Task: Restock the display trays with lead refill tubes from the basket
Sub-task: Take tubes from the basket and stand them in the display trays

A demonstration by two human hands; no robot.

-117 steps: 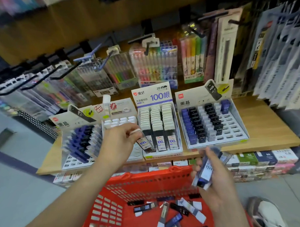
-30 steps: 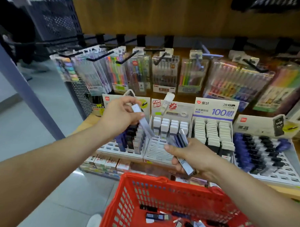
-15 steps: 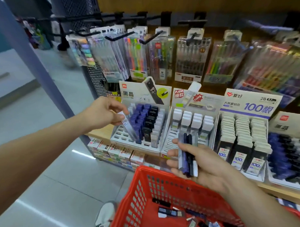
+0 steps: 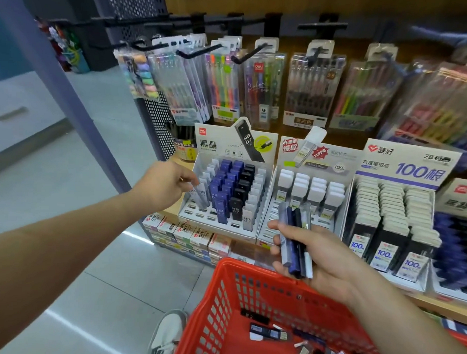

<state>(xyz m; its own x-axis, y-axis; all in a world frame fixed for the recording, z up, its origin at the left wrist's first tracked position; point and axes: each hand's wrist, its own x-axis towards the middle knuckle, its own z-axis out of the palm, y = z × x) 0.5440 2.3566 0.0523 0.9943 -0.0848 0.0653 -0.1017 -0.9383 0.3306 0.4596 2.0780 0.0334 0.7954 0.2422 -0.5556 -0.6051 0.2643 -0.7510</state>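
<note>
Here, left hand (image 4: 171, 184): centre left of the frame, fingertips pinching the top of a clear tube (image 4: 200, 194).
Clear tube: nearly upright, at the leftmost column of the left tray (image 4: 214, 227), just beside the blue tubes (image 4: 224, 187).
Right hand (image 4: 322, 262): lower centre, palm up, fingers curled round a bundle (image 4: 295, 242) of tubes.
Bundle: clear, blue, black and white-ended tubes lying side by side across the palm, above the basket's far rim.
Basket (image 4: 223, 290): red plastic, bottom centre, with loose tubes (image 4: 268, 334) lying on its floor.
Left tray: clear, blue and black tubes standing in columns, marked HB 0.7; open slots show along the front row.
Middle tray (image 4: 267, 232): just right of the left tray, holding white-capped tubes in four columns.
Right tray (image 4: 381, 160): right of centre, rows of pale-capped black boxes labelled 100.
Shelf (image 4: 439, 306): wood, carrying the trays.
Pen packs (image 4: 259, 90): hanging on black hooks across the top.
Shoe (image 4: 167, 333): bottom edge, left of the basket, on the tiled floor.
</note>
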